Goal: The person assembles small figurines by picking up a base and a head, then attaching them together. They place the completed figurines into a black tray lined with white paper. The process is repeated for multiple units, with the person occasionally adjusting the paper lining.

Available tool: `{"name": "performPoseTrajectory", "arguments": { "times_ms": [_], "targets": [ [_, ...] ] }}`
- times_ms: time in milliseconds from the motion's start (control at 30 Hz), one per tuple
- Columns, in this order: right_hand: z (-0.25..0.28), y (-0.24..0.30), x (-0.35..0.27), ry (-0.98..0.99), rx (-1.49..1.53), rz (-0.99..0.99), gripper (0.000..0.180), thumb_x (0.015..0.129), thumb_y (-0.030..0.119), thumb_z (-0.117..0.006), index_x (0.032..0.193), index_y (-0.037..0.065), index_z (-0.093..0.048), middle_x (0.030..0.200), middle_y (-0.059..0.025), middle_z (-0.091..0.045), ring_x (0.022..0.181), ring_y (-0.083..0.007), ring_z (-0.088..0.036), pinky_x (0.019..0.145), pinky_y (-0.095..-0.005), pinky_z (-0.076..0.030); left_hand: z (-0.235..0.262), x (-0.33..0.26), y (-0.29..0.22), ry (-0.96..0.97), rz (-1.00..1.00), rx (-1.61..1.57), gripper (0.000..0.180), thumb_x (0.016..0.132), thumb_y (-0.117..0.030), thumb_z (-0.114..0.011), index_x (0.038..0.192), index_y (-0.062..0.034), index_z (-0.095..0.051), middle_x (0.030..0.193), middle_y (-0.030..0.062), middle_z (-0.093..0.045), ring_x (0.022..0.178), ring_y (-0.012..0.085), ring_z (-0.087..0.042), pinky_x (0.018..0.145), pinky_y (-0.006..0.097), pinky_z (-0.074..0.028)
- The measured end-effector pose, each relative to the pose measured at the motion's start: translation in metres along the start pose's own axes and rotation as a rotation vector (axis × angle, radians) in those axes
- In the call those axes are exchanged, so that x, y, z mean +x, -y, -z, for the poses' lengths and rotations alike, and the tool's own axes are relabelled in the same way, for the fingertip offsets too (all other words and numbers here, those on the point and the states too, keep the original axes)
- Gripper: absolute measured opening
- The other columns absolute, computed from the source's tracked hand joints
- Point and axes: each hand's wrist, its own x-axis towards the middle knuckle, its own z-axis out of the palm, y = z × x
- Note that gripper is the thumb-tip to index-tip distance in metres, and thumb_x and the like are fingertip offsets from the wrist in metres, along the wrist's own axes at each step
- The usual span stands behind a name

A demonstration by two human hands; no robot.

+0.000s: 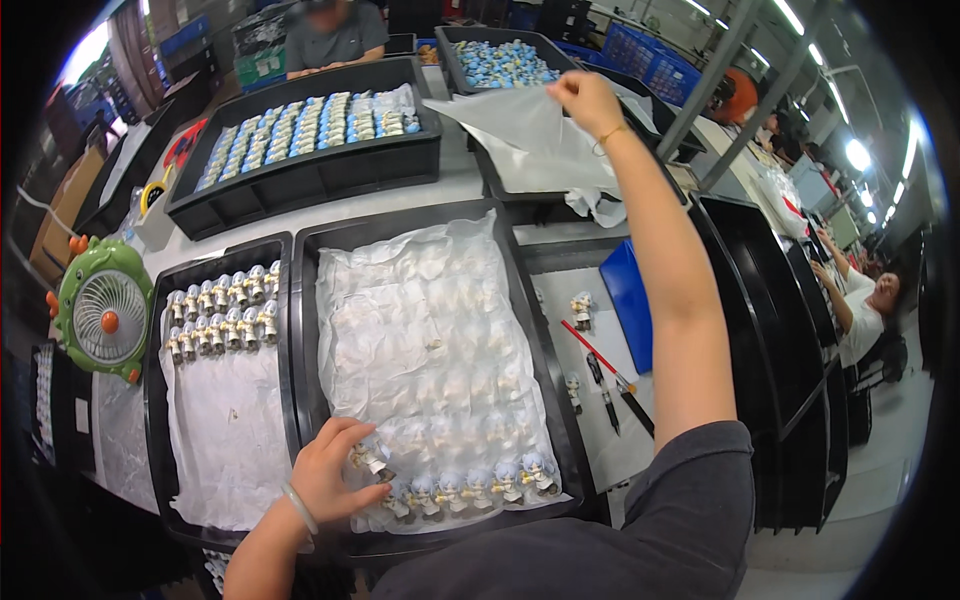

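My left hand [325,470] is at the near left corner of the middle black tray [305,330], fingers and thumb curled around a small pale-haired figurine [372,460]. The figurine leans at the left end of a row of similar figurines [450,488] along the near edge. Thin white tissue paper [420,310] covers the rows behind, whose shapes show faintly through it. Far off to the right, my raised right hand [588,100] pinches the edge of a sheet of white tissue paper [520,130]. The sheet's lower part drapes over a stack in another tray.
A left tray [290,400] holds two rows of figurines on paper. Behind stand a large filled tray [310,175] and a bin of blue pieces [500,65]. A green fan [105,310], blue bin [630,305], red brush [590,345] and stacked black trays [750,330] flank the work area.
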Motion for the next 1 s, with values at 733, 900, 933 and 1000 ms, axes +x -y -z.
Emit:
{"name": "performPoseTrajectory", "arguments": {
  "times_ms": [733,900,933,1000],
  "targets": [
    [0.432,-0.217,-0.341,-0.052,-0.534,-1.010,0.025,0.079,0.020,-0.052,0.095,0.003,-0.060,0.093,-0.0095,-0.062,0.081,-0.0238,-0.059,0.071,-0.0331,-0.046,-0.022,0.120,-0.129,0.411,-0.019,-0.741,0.088,0.057,-0.040,-0.074,0.125,0.0010,-0.036,0.110,0.0054,-0.042,0.088,0.0123,-0.047,0.076,0.026,-0.041],
    [0.419,-0.233,-0.357,-0.004,-0.482,-1.079,0.027,0.080,0.021,-0.050,0.097,0.002,-0.059,0.095,-0.0100,-0.061,0.084,-0.0235,-0.058,0.073,-0.0329,-0.045,-0.089,0.187,-0.226,0.680,-0.209,-0.795,0.072,0.061,-0.038,-0.068,0.118,0.0003,-0.044,0.101,0.0058,-0.050,0.085,0.0127,-0.048,0.076,0.025,-0.039],
    [0.439,-0.226,-0.370,-0.018,-0.516,-1.107,0.027,0.080,0.021,-0.050,0.098,0.002,-0.058,0.096,-0.0101,-0.061,0.085,-0.0234,-0.058,0.073,-0.0328,-0.045,-0.105,0.202,-0.254,0.797,-0.254,-0.876,0.069,0.062,-0.034,-0.065,0.117,0.0005,-0.044,0.100,0.0063,-0.051,0.083,0.0126,-0.049,0.076,0.025,-0.038],
    [0.460,-0.218,-0.389,-0.035,-0.555,-1.153,0.027,0.081,0.021,-0.050,0.099,0.002,-0.057,0.097,-0.0103,-0.060,0.086,-0.0233,-0.058,0.074,-0.0327,-0.045,-0.134,0.221,-0.303,0.996,-0.360,-0.900,0.065,0.060,-0.027,-0.059,0.118,0.0004,-0.045,0.100,0.0068,-0.052,0.081,0.0115,-0.050,0.074,0.024,-0.040]
  ]
}}
